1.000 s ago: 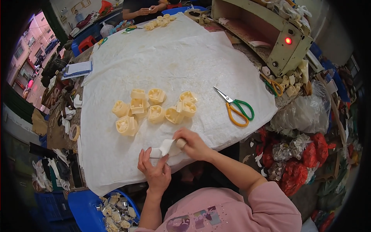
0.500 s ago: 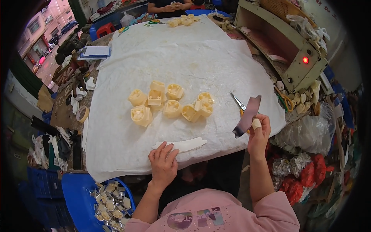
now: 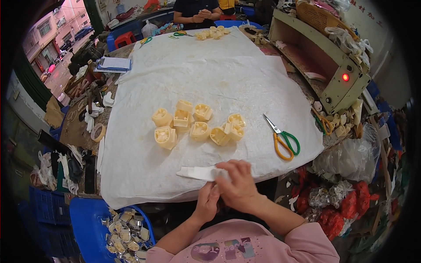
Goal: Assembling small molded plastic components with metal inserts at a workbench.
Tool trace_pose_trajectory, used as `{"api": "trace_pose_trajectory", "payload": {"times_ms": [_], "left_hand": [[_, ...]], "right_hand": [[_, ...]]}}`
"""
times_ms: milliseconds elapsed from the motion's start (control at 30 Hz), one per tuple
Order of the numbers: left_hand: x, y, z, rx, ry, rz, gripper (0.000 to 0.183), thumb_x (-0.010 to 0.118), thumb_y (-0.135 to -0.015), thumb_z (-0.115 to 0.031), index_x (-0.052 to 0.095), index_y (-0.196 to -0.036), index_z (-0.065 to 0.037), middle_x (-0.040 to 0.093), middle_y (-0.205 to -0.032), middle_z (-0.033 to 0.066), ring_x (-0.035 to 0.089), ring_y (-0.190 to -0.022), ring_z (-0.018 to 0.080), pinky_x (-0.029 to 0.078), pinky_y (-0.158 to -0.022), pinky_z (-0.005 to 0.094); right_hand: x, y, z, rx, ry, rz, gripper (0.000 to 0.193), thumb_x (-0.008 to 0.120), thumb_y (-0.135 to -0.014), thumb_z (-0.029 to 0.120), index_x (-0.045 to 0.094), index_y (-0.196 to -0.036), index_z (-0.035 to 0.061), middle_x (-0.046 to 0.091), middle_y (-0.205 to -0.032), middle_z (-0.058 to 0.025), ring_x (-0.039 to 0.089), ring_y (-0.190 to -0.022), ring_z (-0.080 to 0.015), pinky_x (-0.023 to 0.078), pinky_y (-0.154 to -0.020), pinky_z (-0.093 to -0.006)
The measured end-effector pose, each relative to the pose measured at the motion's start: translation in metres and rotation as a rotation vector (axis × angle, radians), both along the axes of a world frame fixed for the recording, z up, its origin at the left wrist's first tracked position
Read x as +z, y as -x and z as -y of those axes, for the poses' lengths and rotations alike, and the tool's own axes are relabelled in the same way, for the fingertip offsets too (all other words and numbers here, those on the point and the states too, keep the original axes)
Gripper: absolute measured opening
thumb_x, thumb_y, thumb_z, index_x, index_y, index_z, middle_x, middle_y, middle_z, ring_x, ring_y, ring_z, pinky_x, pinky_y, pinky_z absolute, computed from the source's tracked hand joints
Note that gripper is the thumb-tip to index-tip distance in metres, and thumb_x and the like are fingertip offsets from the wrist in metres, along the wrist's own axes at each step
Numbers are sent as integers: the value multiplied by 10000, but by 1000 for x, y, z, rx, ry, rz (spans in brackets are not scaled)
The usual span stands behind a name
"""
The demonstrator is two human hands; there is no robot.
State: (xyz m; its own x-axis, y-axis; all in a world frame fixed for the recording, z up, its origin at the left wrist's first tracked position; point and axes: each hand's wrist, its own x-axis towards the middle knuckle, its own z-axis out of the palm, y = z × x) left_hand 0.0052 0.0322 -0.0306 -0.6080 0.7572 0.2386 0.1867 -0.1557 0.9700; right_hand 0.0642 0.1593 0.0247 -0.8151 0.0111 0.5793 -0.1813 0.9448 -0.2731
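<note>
At the table's near edge my two hands are together. My right hand (image 3: pixel 239 186), partly blurred, curls its fingers over a shiny greyish strip (image 3: pixel 220 173), which is mostly covered. Just below and left of it, my left hand (image 3: pixel 208 202) is closed with thumb and fingers together; what lies between them is hidden. White curved strips (image 3: pixel 193 172) lie on the cloth beyond my left hand, one end passing beneath the shiny strip. Farther in, several cream hollow moulded pieces (image 3: pixel 199 131) stand in a loose group. Scissors (image 3: pixel 282 139) with one green and one orange handle lie to the right.
A white cloth (image 3: pixel 144 175) covers the table. At lower left stands a blue tub (image 3: pixel 83 219) of shiny and cream pieces. A metal heater box (image 3: pixel 337 90) with a red light is at right. Clear plastic bags (image 3: pixel 346 140) hang below. Across the table sits another person (image 3: pixel 197 15).
My right hand has brought the shiny strip left from beside the scissors to my left hand. My left hand has come off the white strips toward the near edge. The scissors now show fully.
</note>
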Motion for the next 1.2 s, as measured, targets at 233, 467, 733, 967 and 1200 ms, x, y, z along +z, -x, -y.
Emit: {"api": "trace_pose_trajectory", "payload": {"times_ms": [233, 467, 733, 967, 1200], "left_hand": [[17, 5, -1, 52, -251, 778, 354, 348, -997, -267, 457, -1225, -18, 573, -1072, 86, 567, -1002, 176, 466, -828, 320], [17, 33, 4, 196, -470, 848, 463, 310, -1000, -275, 348, -1337, 41, 621, -944, 145, 604, -769, 207, 489, -699, 331], [24, 36, 1, 296, -484, 884, 467, 344, -972, -266, 360, -1341, 20, 616, -947, 116, 583, -756, 191, 457, -687, 315], [17, 36, -11, 215, -357, 712, 443, 348, -995, -326, 385, -1340, -51, 623, -1008, 123, 576, -744, 179, 453, -658, 302], [18, 37, -36, 173, -298, 654, 457, 360, -984, -386, 448, -1282, -50, 627, -1023, 131, 569, -854, 188, 441, -743, 316]], "right_hand": [[-8, 9, 1, 124, 222, 26, 296, 647, -661, 56, 592, -951, 64, 517, -1154, -105, 450, -1070, -326, 345, -891, -432], [-37, 26, -84, -117, 404, -34, 320, 653, -730, -8, 574, -1038, 30, 544, -1117, -138, 500, -1057, -328, 423, -882, -385], [-54, 23, -109, -242, 417, -25, 504, 656, -669, -21, 536, -1156, 28, 493, -1166, -157, 447, -1095, -340, 383, -948, -407], [-51, 46, -91, -261, 218, -49, 638, 612, -603, -36, 550, -1215, 133, 467, -1214, -167, 412, -1119, -351, 385, -907, -445], [-62, 59, -99, -336, 83, 47, 564, 592, -672, 6, 581, -1210, 175, 513, -1193, -144, 458, -1048, -324, 418, -895, -381]]}}
